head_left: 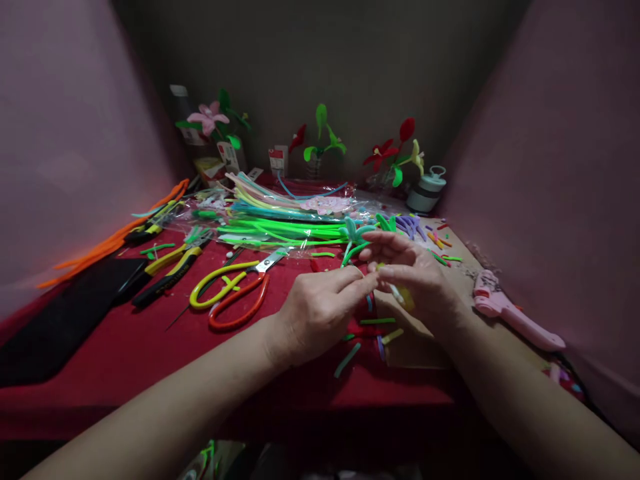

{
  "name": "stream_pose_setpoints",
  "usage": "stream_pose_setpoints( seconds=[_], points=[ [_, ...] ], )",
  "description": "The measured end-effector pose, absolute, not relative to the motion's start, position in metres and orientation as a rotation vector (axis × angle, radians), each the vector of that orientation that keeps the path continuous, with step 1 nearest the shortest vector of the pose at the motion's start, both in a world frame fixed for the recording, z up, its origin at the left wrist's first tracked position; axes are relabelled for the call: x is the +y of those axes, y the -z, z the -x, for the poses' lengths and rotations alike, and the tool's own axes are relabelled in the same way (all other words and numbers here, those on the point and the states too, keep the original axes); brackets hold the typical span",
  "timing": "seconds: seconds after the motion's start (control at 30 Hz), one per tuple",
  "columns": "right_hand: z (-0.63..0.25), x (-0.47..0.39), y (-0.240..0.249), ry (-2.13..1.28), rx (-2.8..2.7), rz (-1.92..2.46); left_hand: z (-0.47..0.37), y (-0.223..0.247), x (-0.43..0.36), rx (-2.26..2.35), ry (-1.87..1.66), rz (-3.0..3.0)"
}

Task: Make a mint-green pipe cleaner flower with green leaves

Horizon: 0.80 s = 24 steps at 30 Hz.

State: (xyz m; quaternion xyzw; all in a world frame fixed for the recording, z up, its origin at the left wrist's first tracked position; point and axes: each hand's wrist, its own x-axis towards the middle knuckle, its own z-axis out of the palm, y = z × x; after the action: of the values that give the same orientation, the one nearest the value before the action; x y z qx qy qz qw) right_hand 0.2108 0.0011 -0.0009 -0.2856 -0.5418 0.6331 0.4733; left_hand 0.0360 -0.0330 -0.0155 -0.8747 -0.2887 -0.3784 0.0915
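Observation:
My left hand (320, 307) is closed, its thumb and index finger pinched at the fingertips of my right hand. My right hand (417, 277) is curled palm inward around a small yellow piece (407, 298), with a pale bit beside it. What the left fingertips grip is too small to make out. Just behind the hands is a teal pipe-cleaner flower (354, 231) with green stems. Short green (377, 321) and yellow pieces lie beneath the hands, on the red cloth (280, 380) and a brown board (415, 343).
Scissors (263, 267) with yellow and red handles and pliers (173, 273) lie left. Bundled green pipe cleaners (285, 230) stretch behind. A pink glue gun (515, 313) rests right. Fuzzy flowers (320, 133) and a grey container (427, 190) stand at the back.

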Motion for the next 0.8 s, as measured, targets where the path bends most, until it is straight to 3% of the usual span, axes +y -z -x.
stream_pose_setpoints(
  seconds=[0.13, 0.3, 0.43, 0.57, 0.8],
  points=[
    [-0.219, 0.004, -0.007, -1.442, -1.430, 0.751, -0.023, 0.009, -0.030, -0.757, 0.890, 2.547],
    [-0.236, 0.004, -0.015, -1.278, -1.466, 0.833, -0.007, 0.001, -0.037, -0.723, 0.984, 2.558],
    [-0.254, 0.008, 0.004, -1.096, -1.636, 0.974, -0.002, 0.000, -0.027, -1.326, 1.079, 2.541],
    [-0.263, 0.006, 0.028, -0.555, -1.979, 1.171, -0.008, -0.004, -0.005, -1.930, 0.853, 2.718],
    [-0.263, 0.002, 0.033, -0.161, -2.239, 1.167, -0.036, -0.003, 0.020, -2.373, 0.635, 2.826]
  ],
)
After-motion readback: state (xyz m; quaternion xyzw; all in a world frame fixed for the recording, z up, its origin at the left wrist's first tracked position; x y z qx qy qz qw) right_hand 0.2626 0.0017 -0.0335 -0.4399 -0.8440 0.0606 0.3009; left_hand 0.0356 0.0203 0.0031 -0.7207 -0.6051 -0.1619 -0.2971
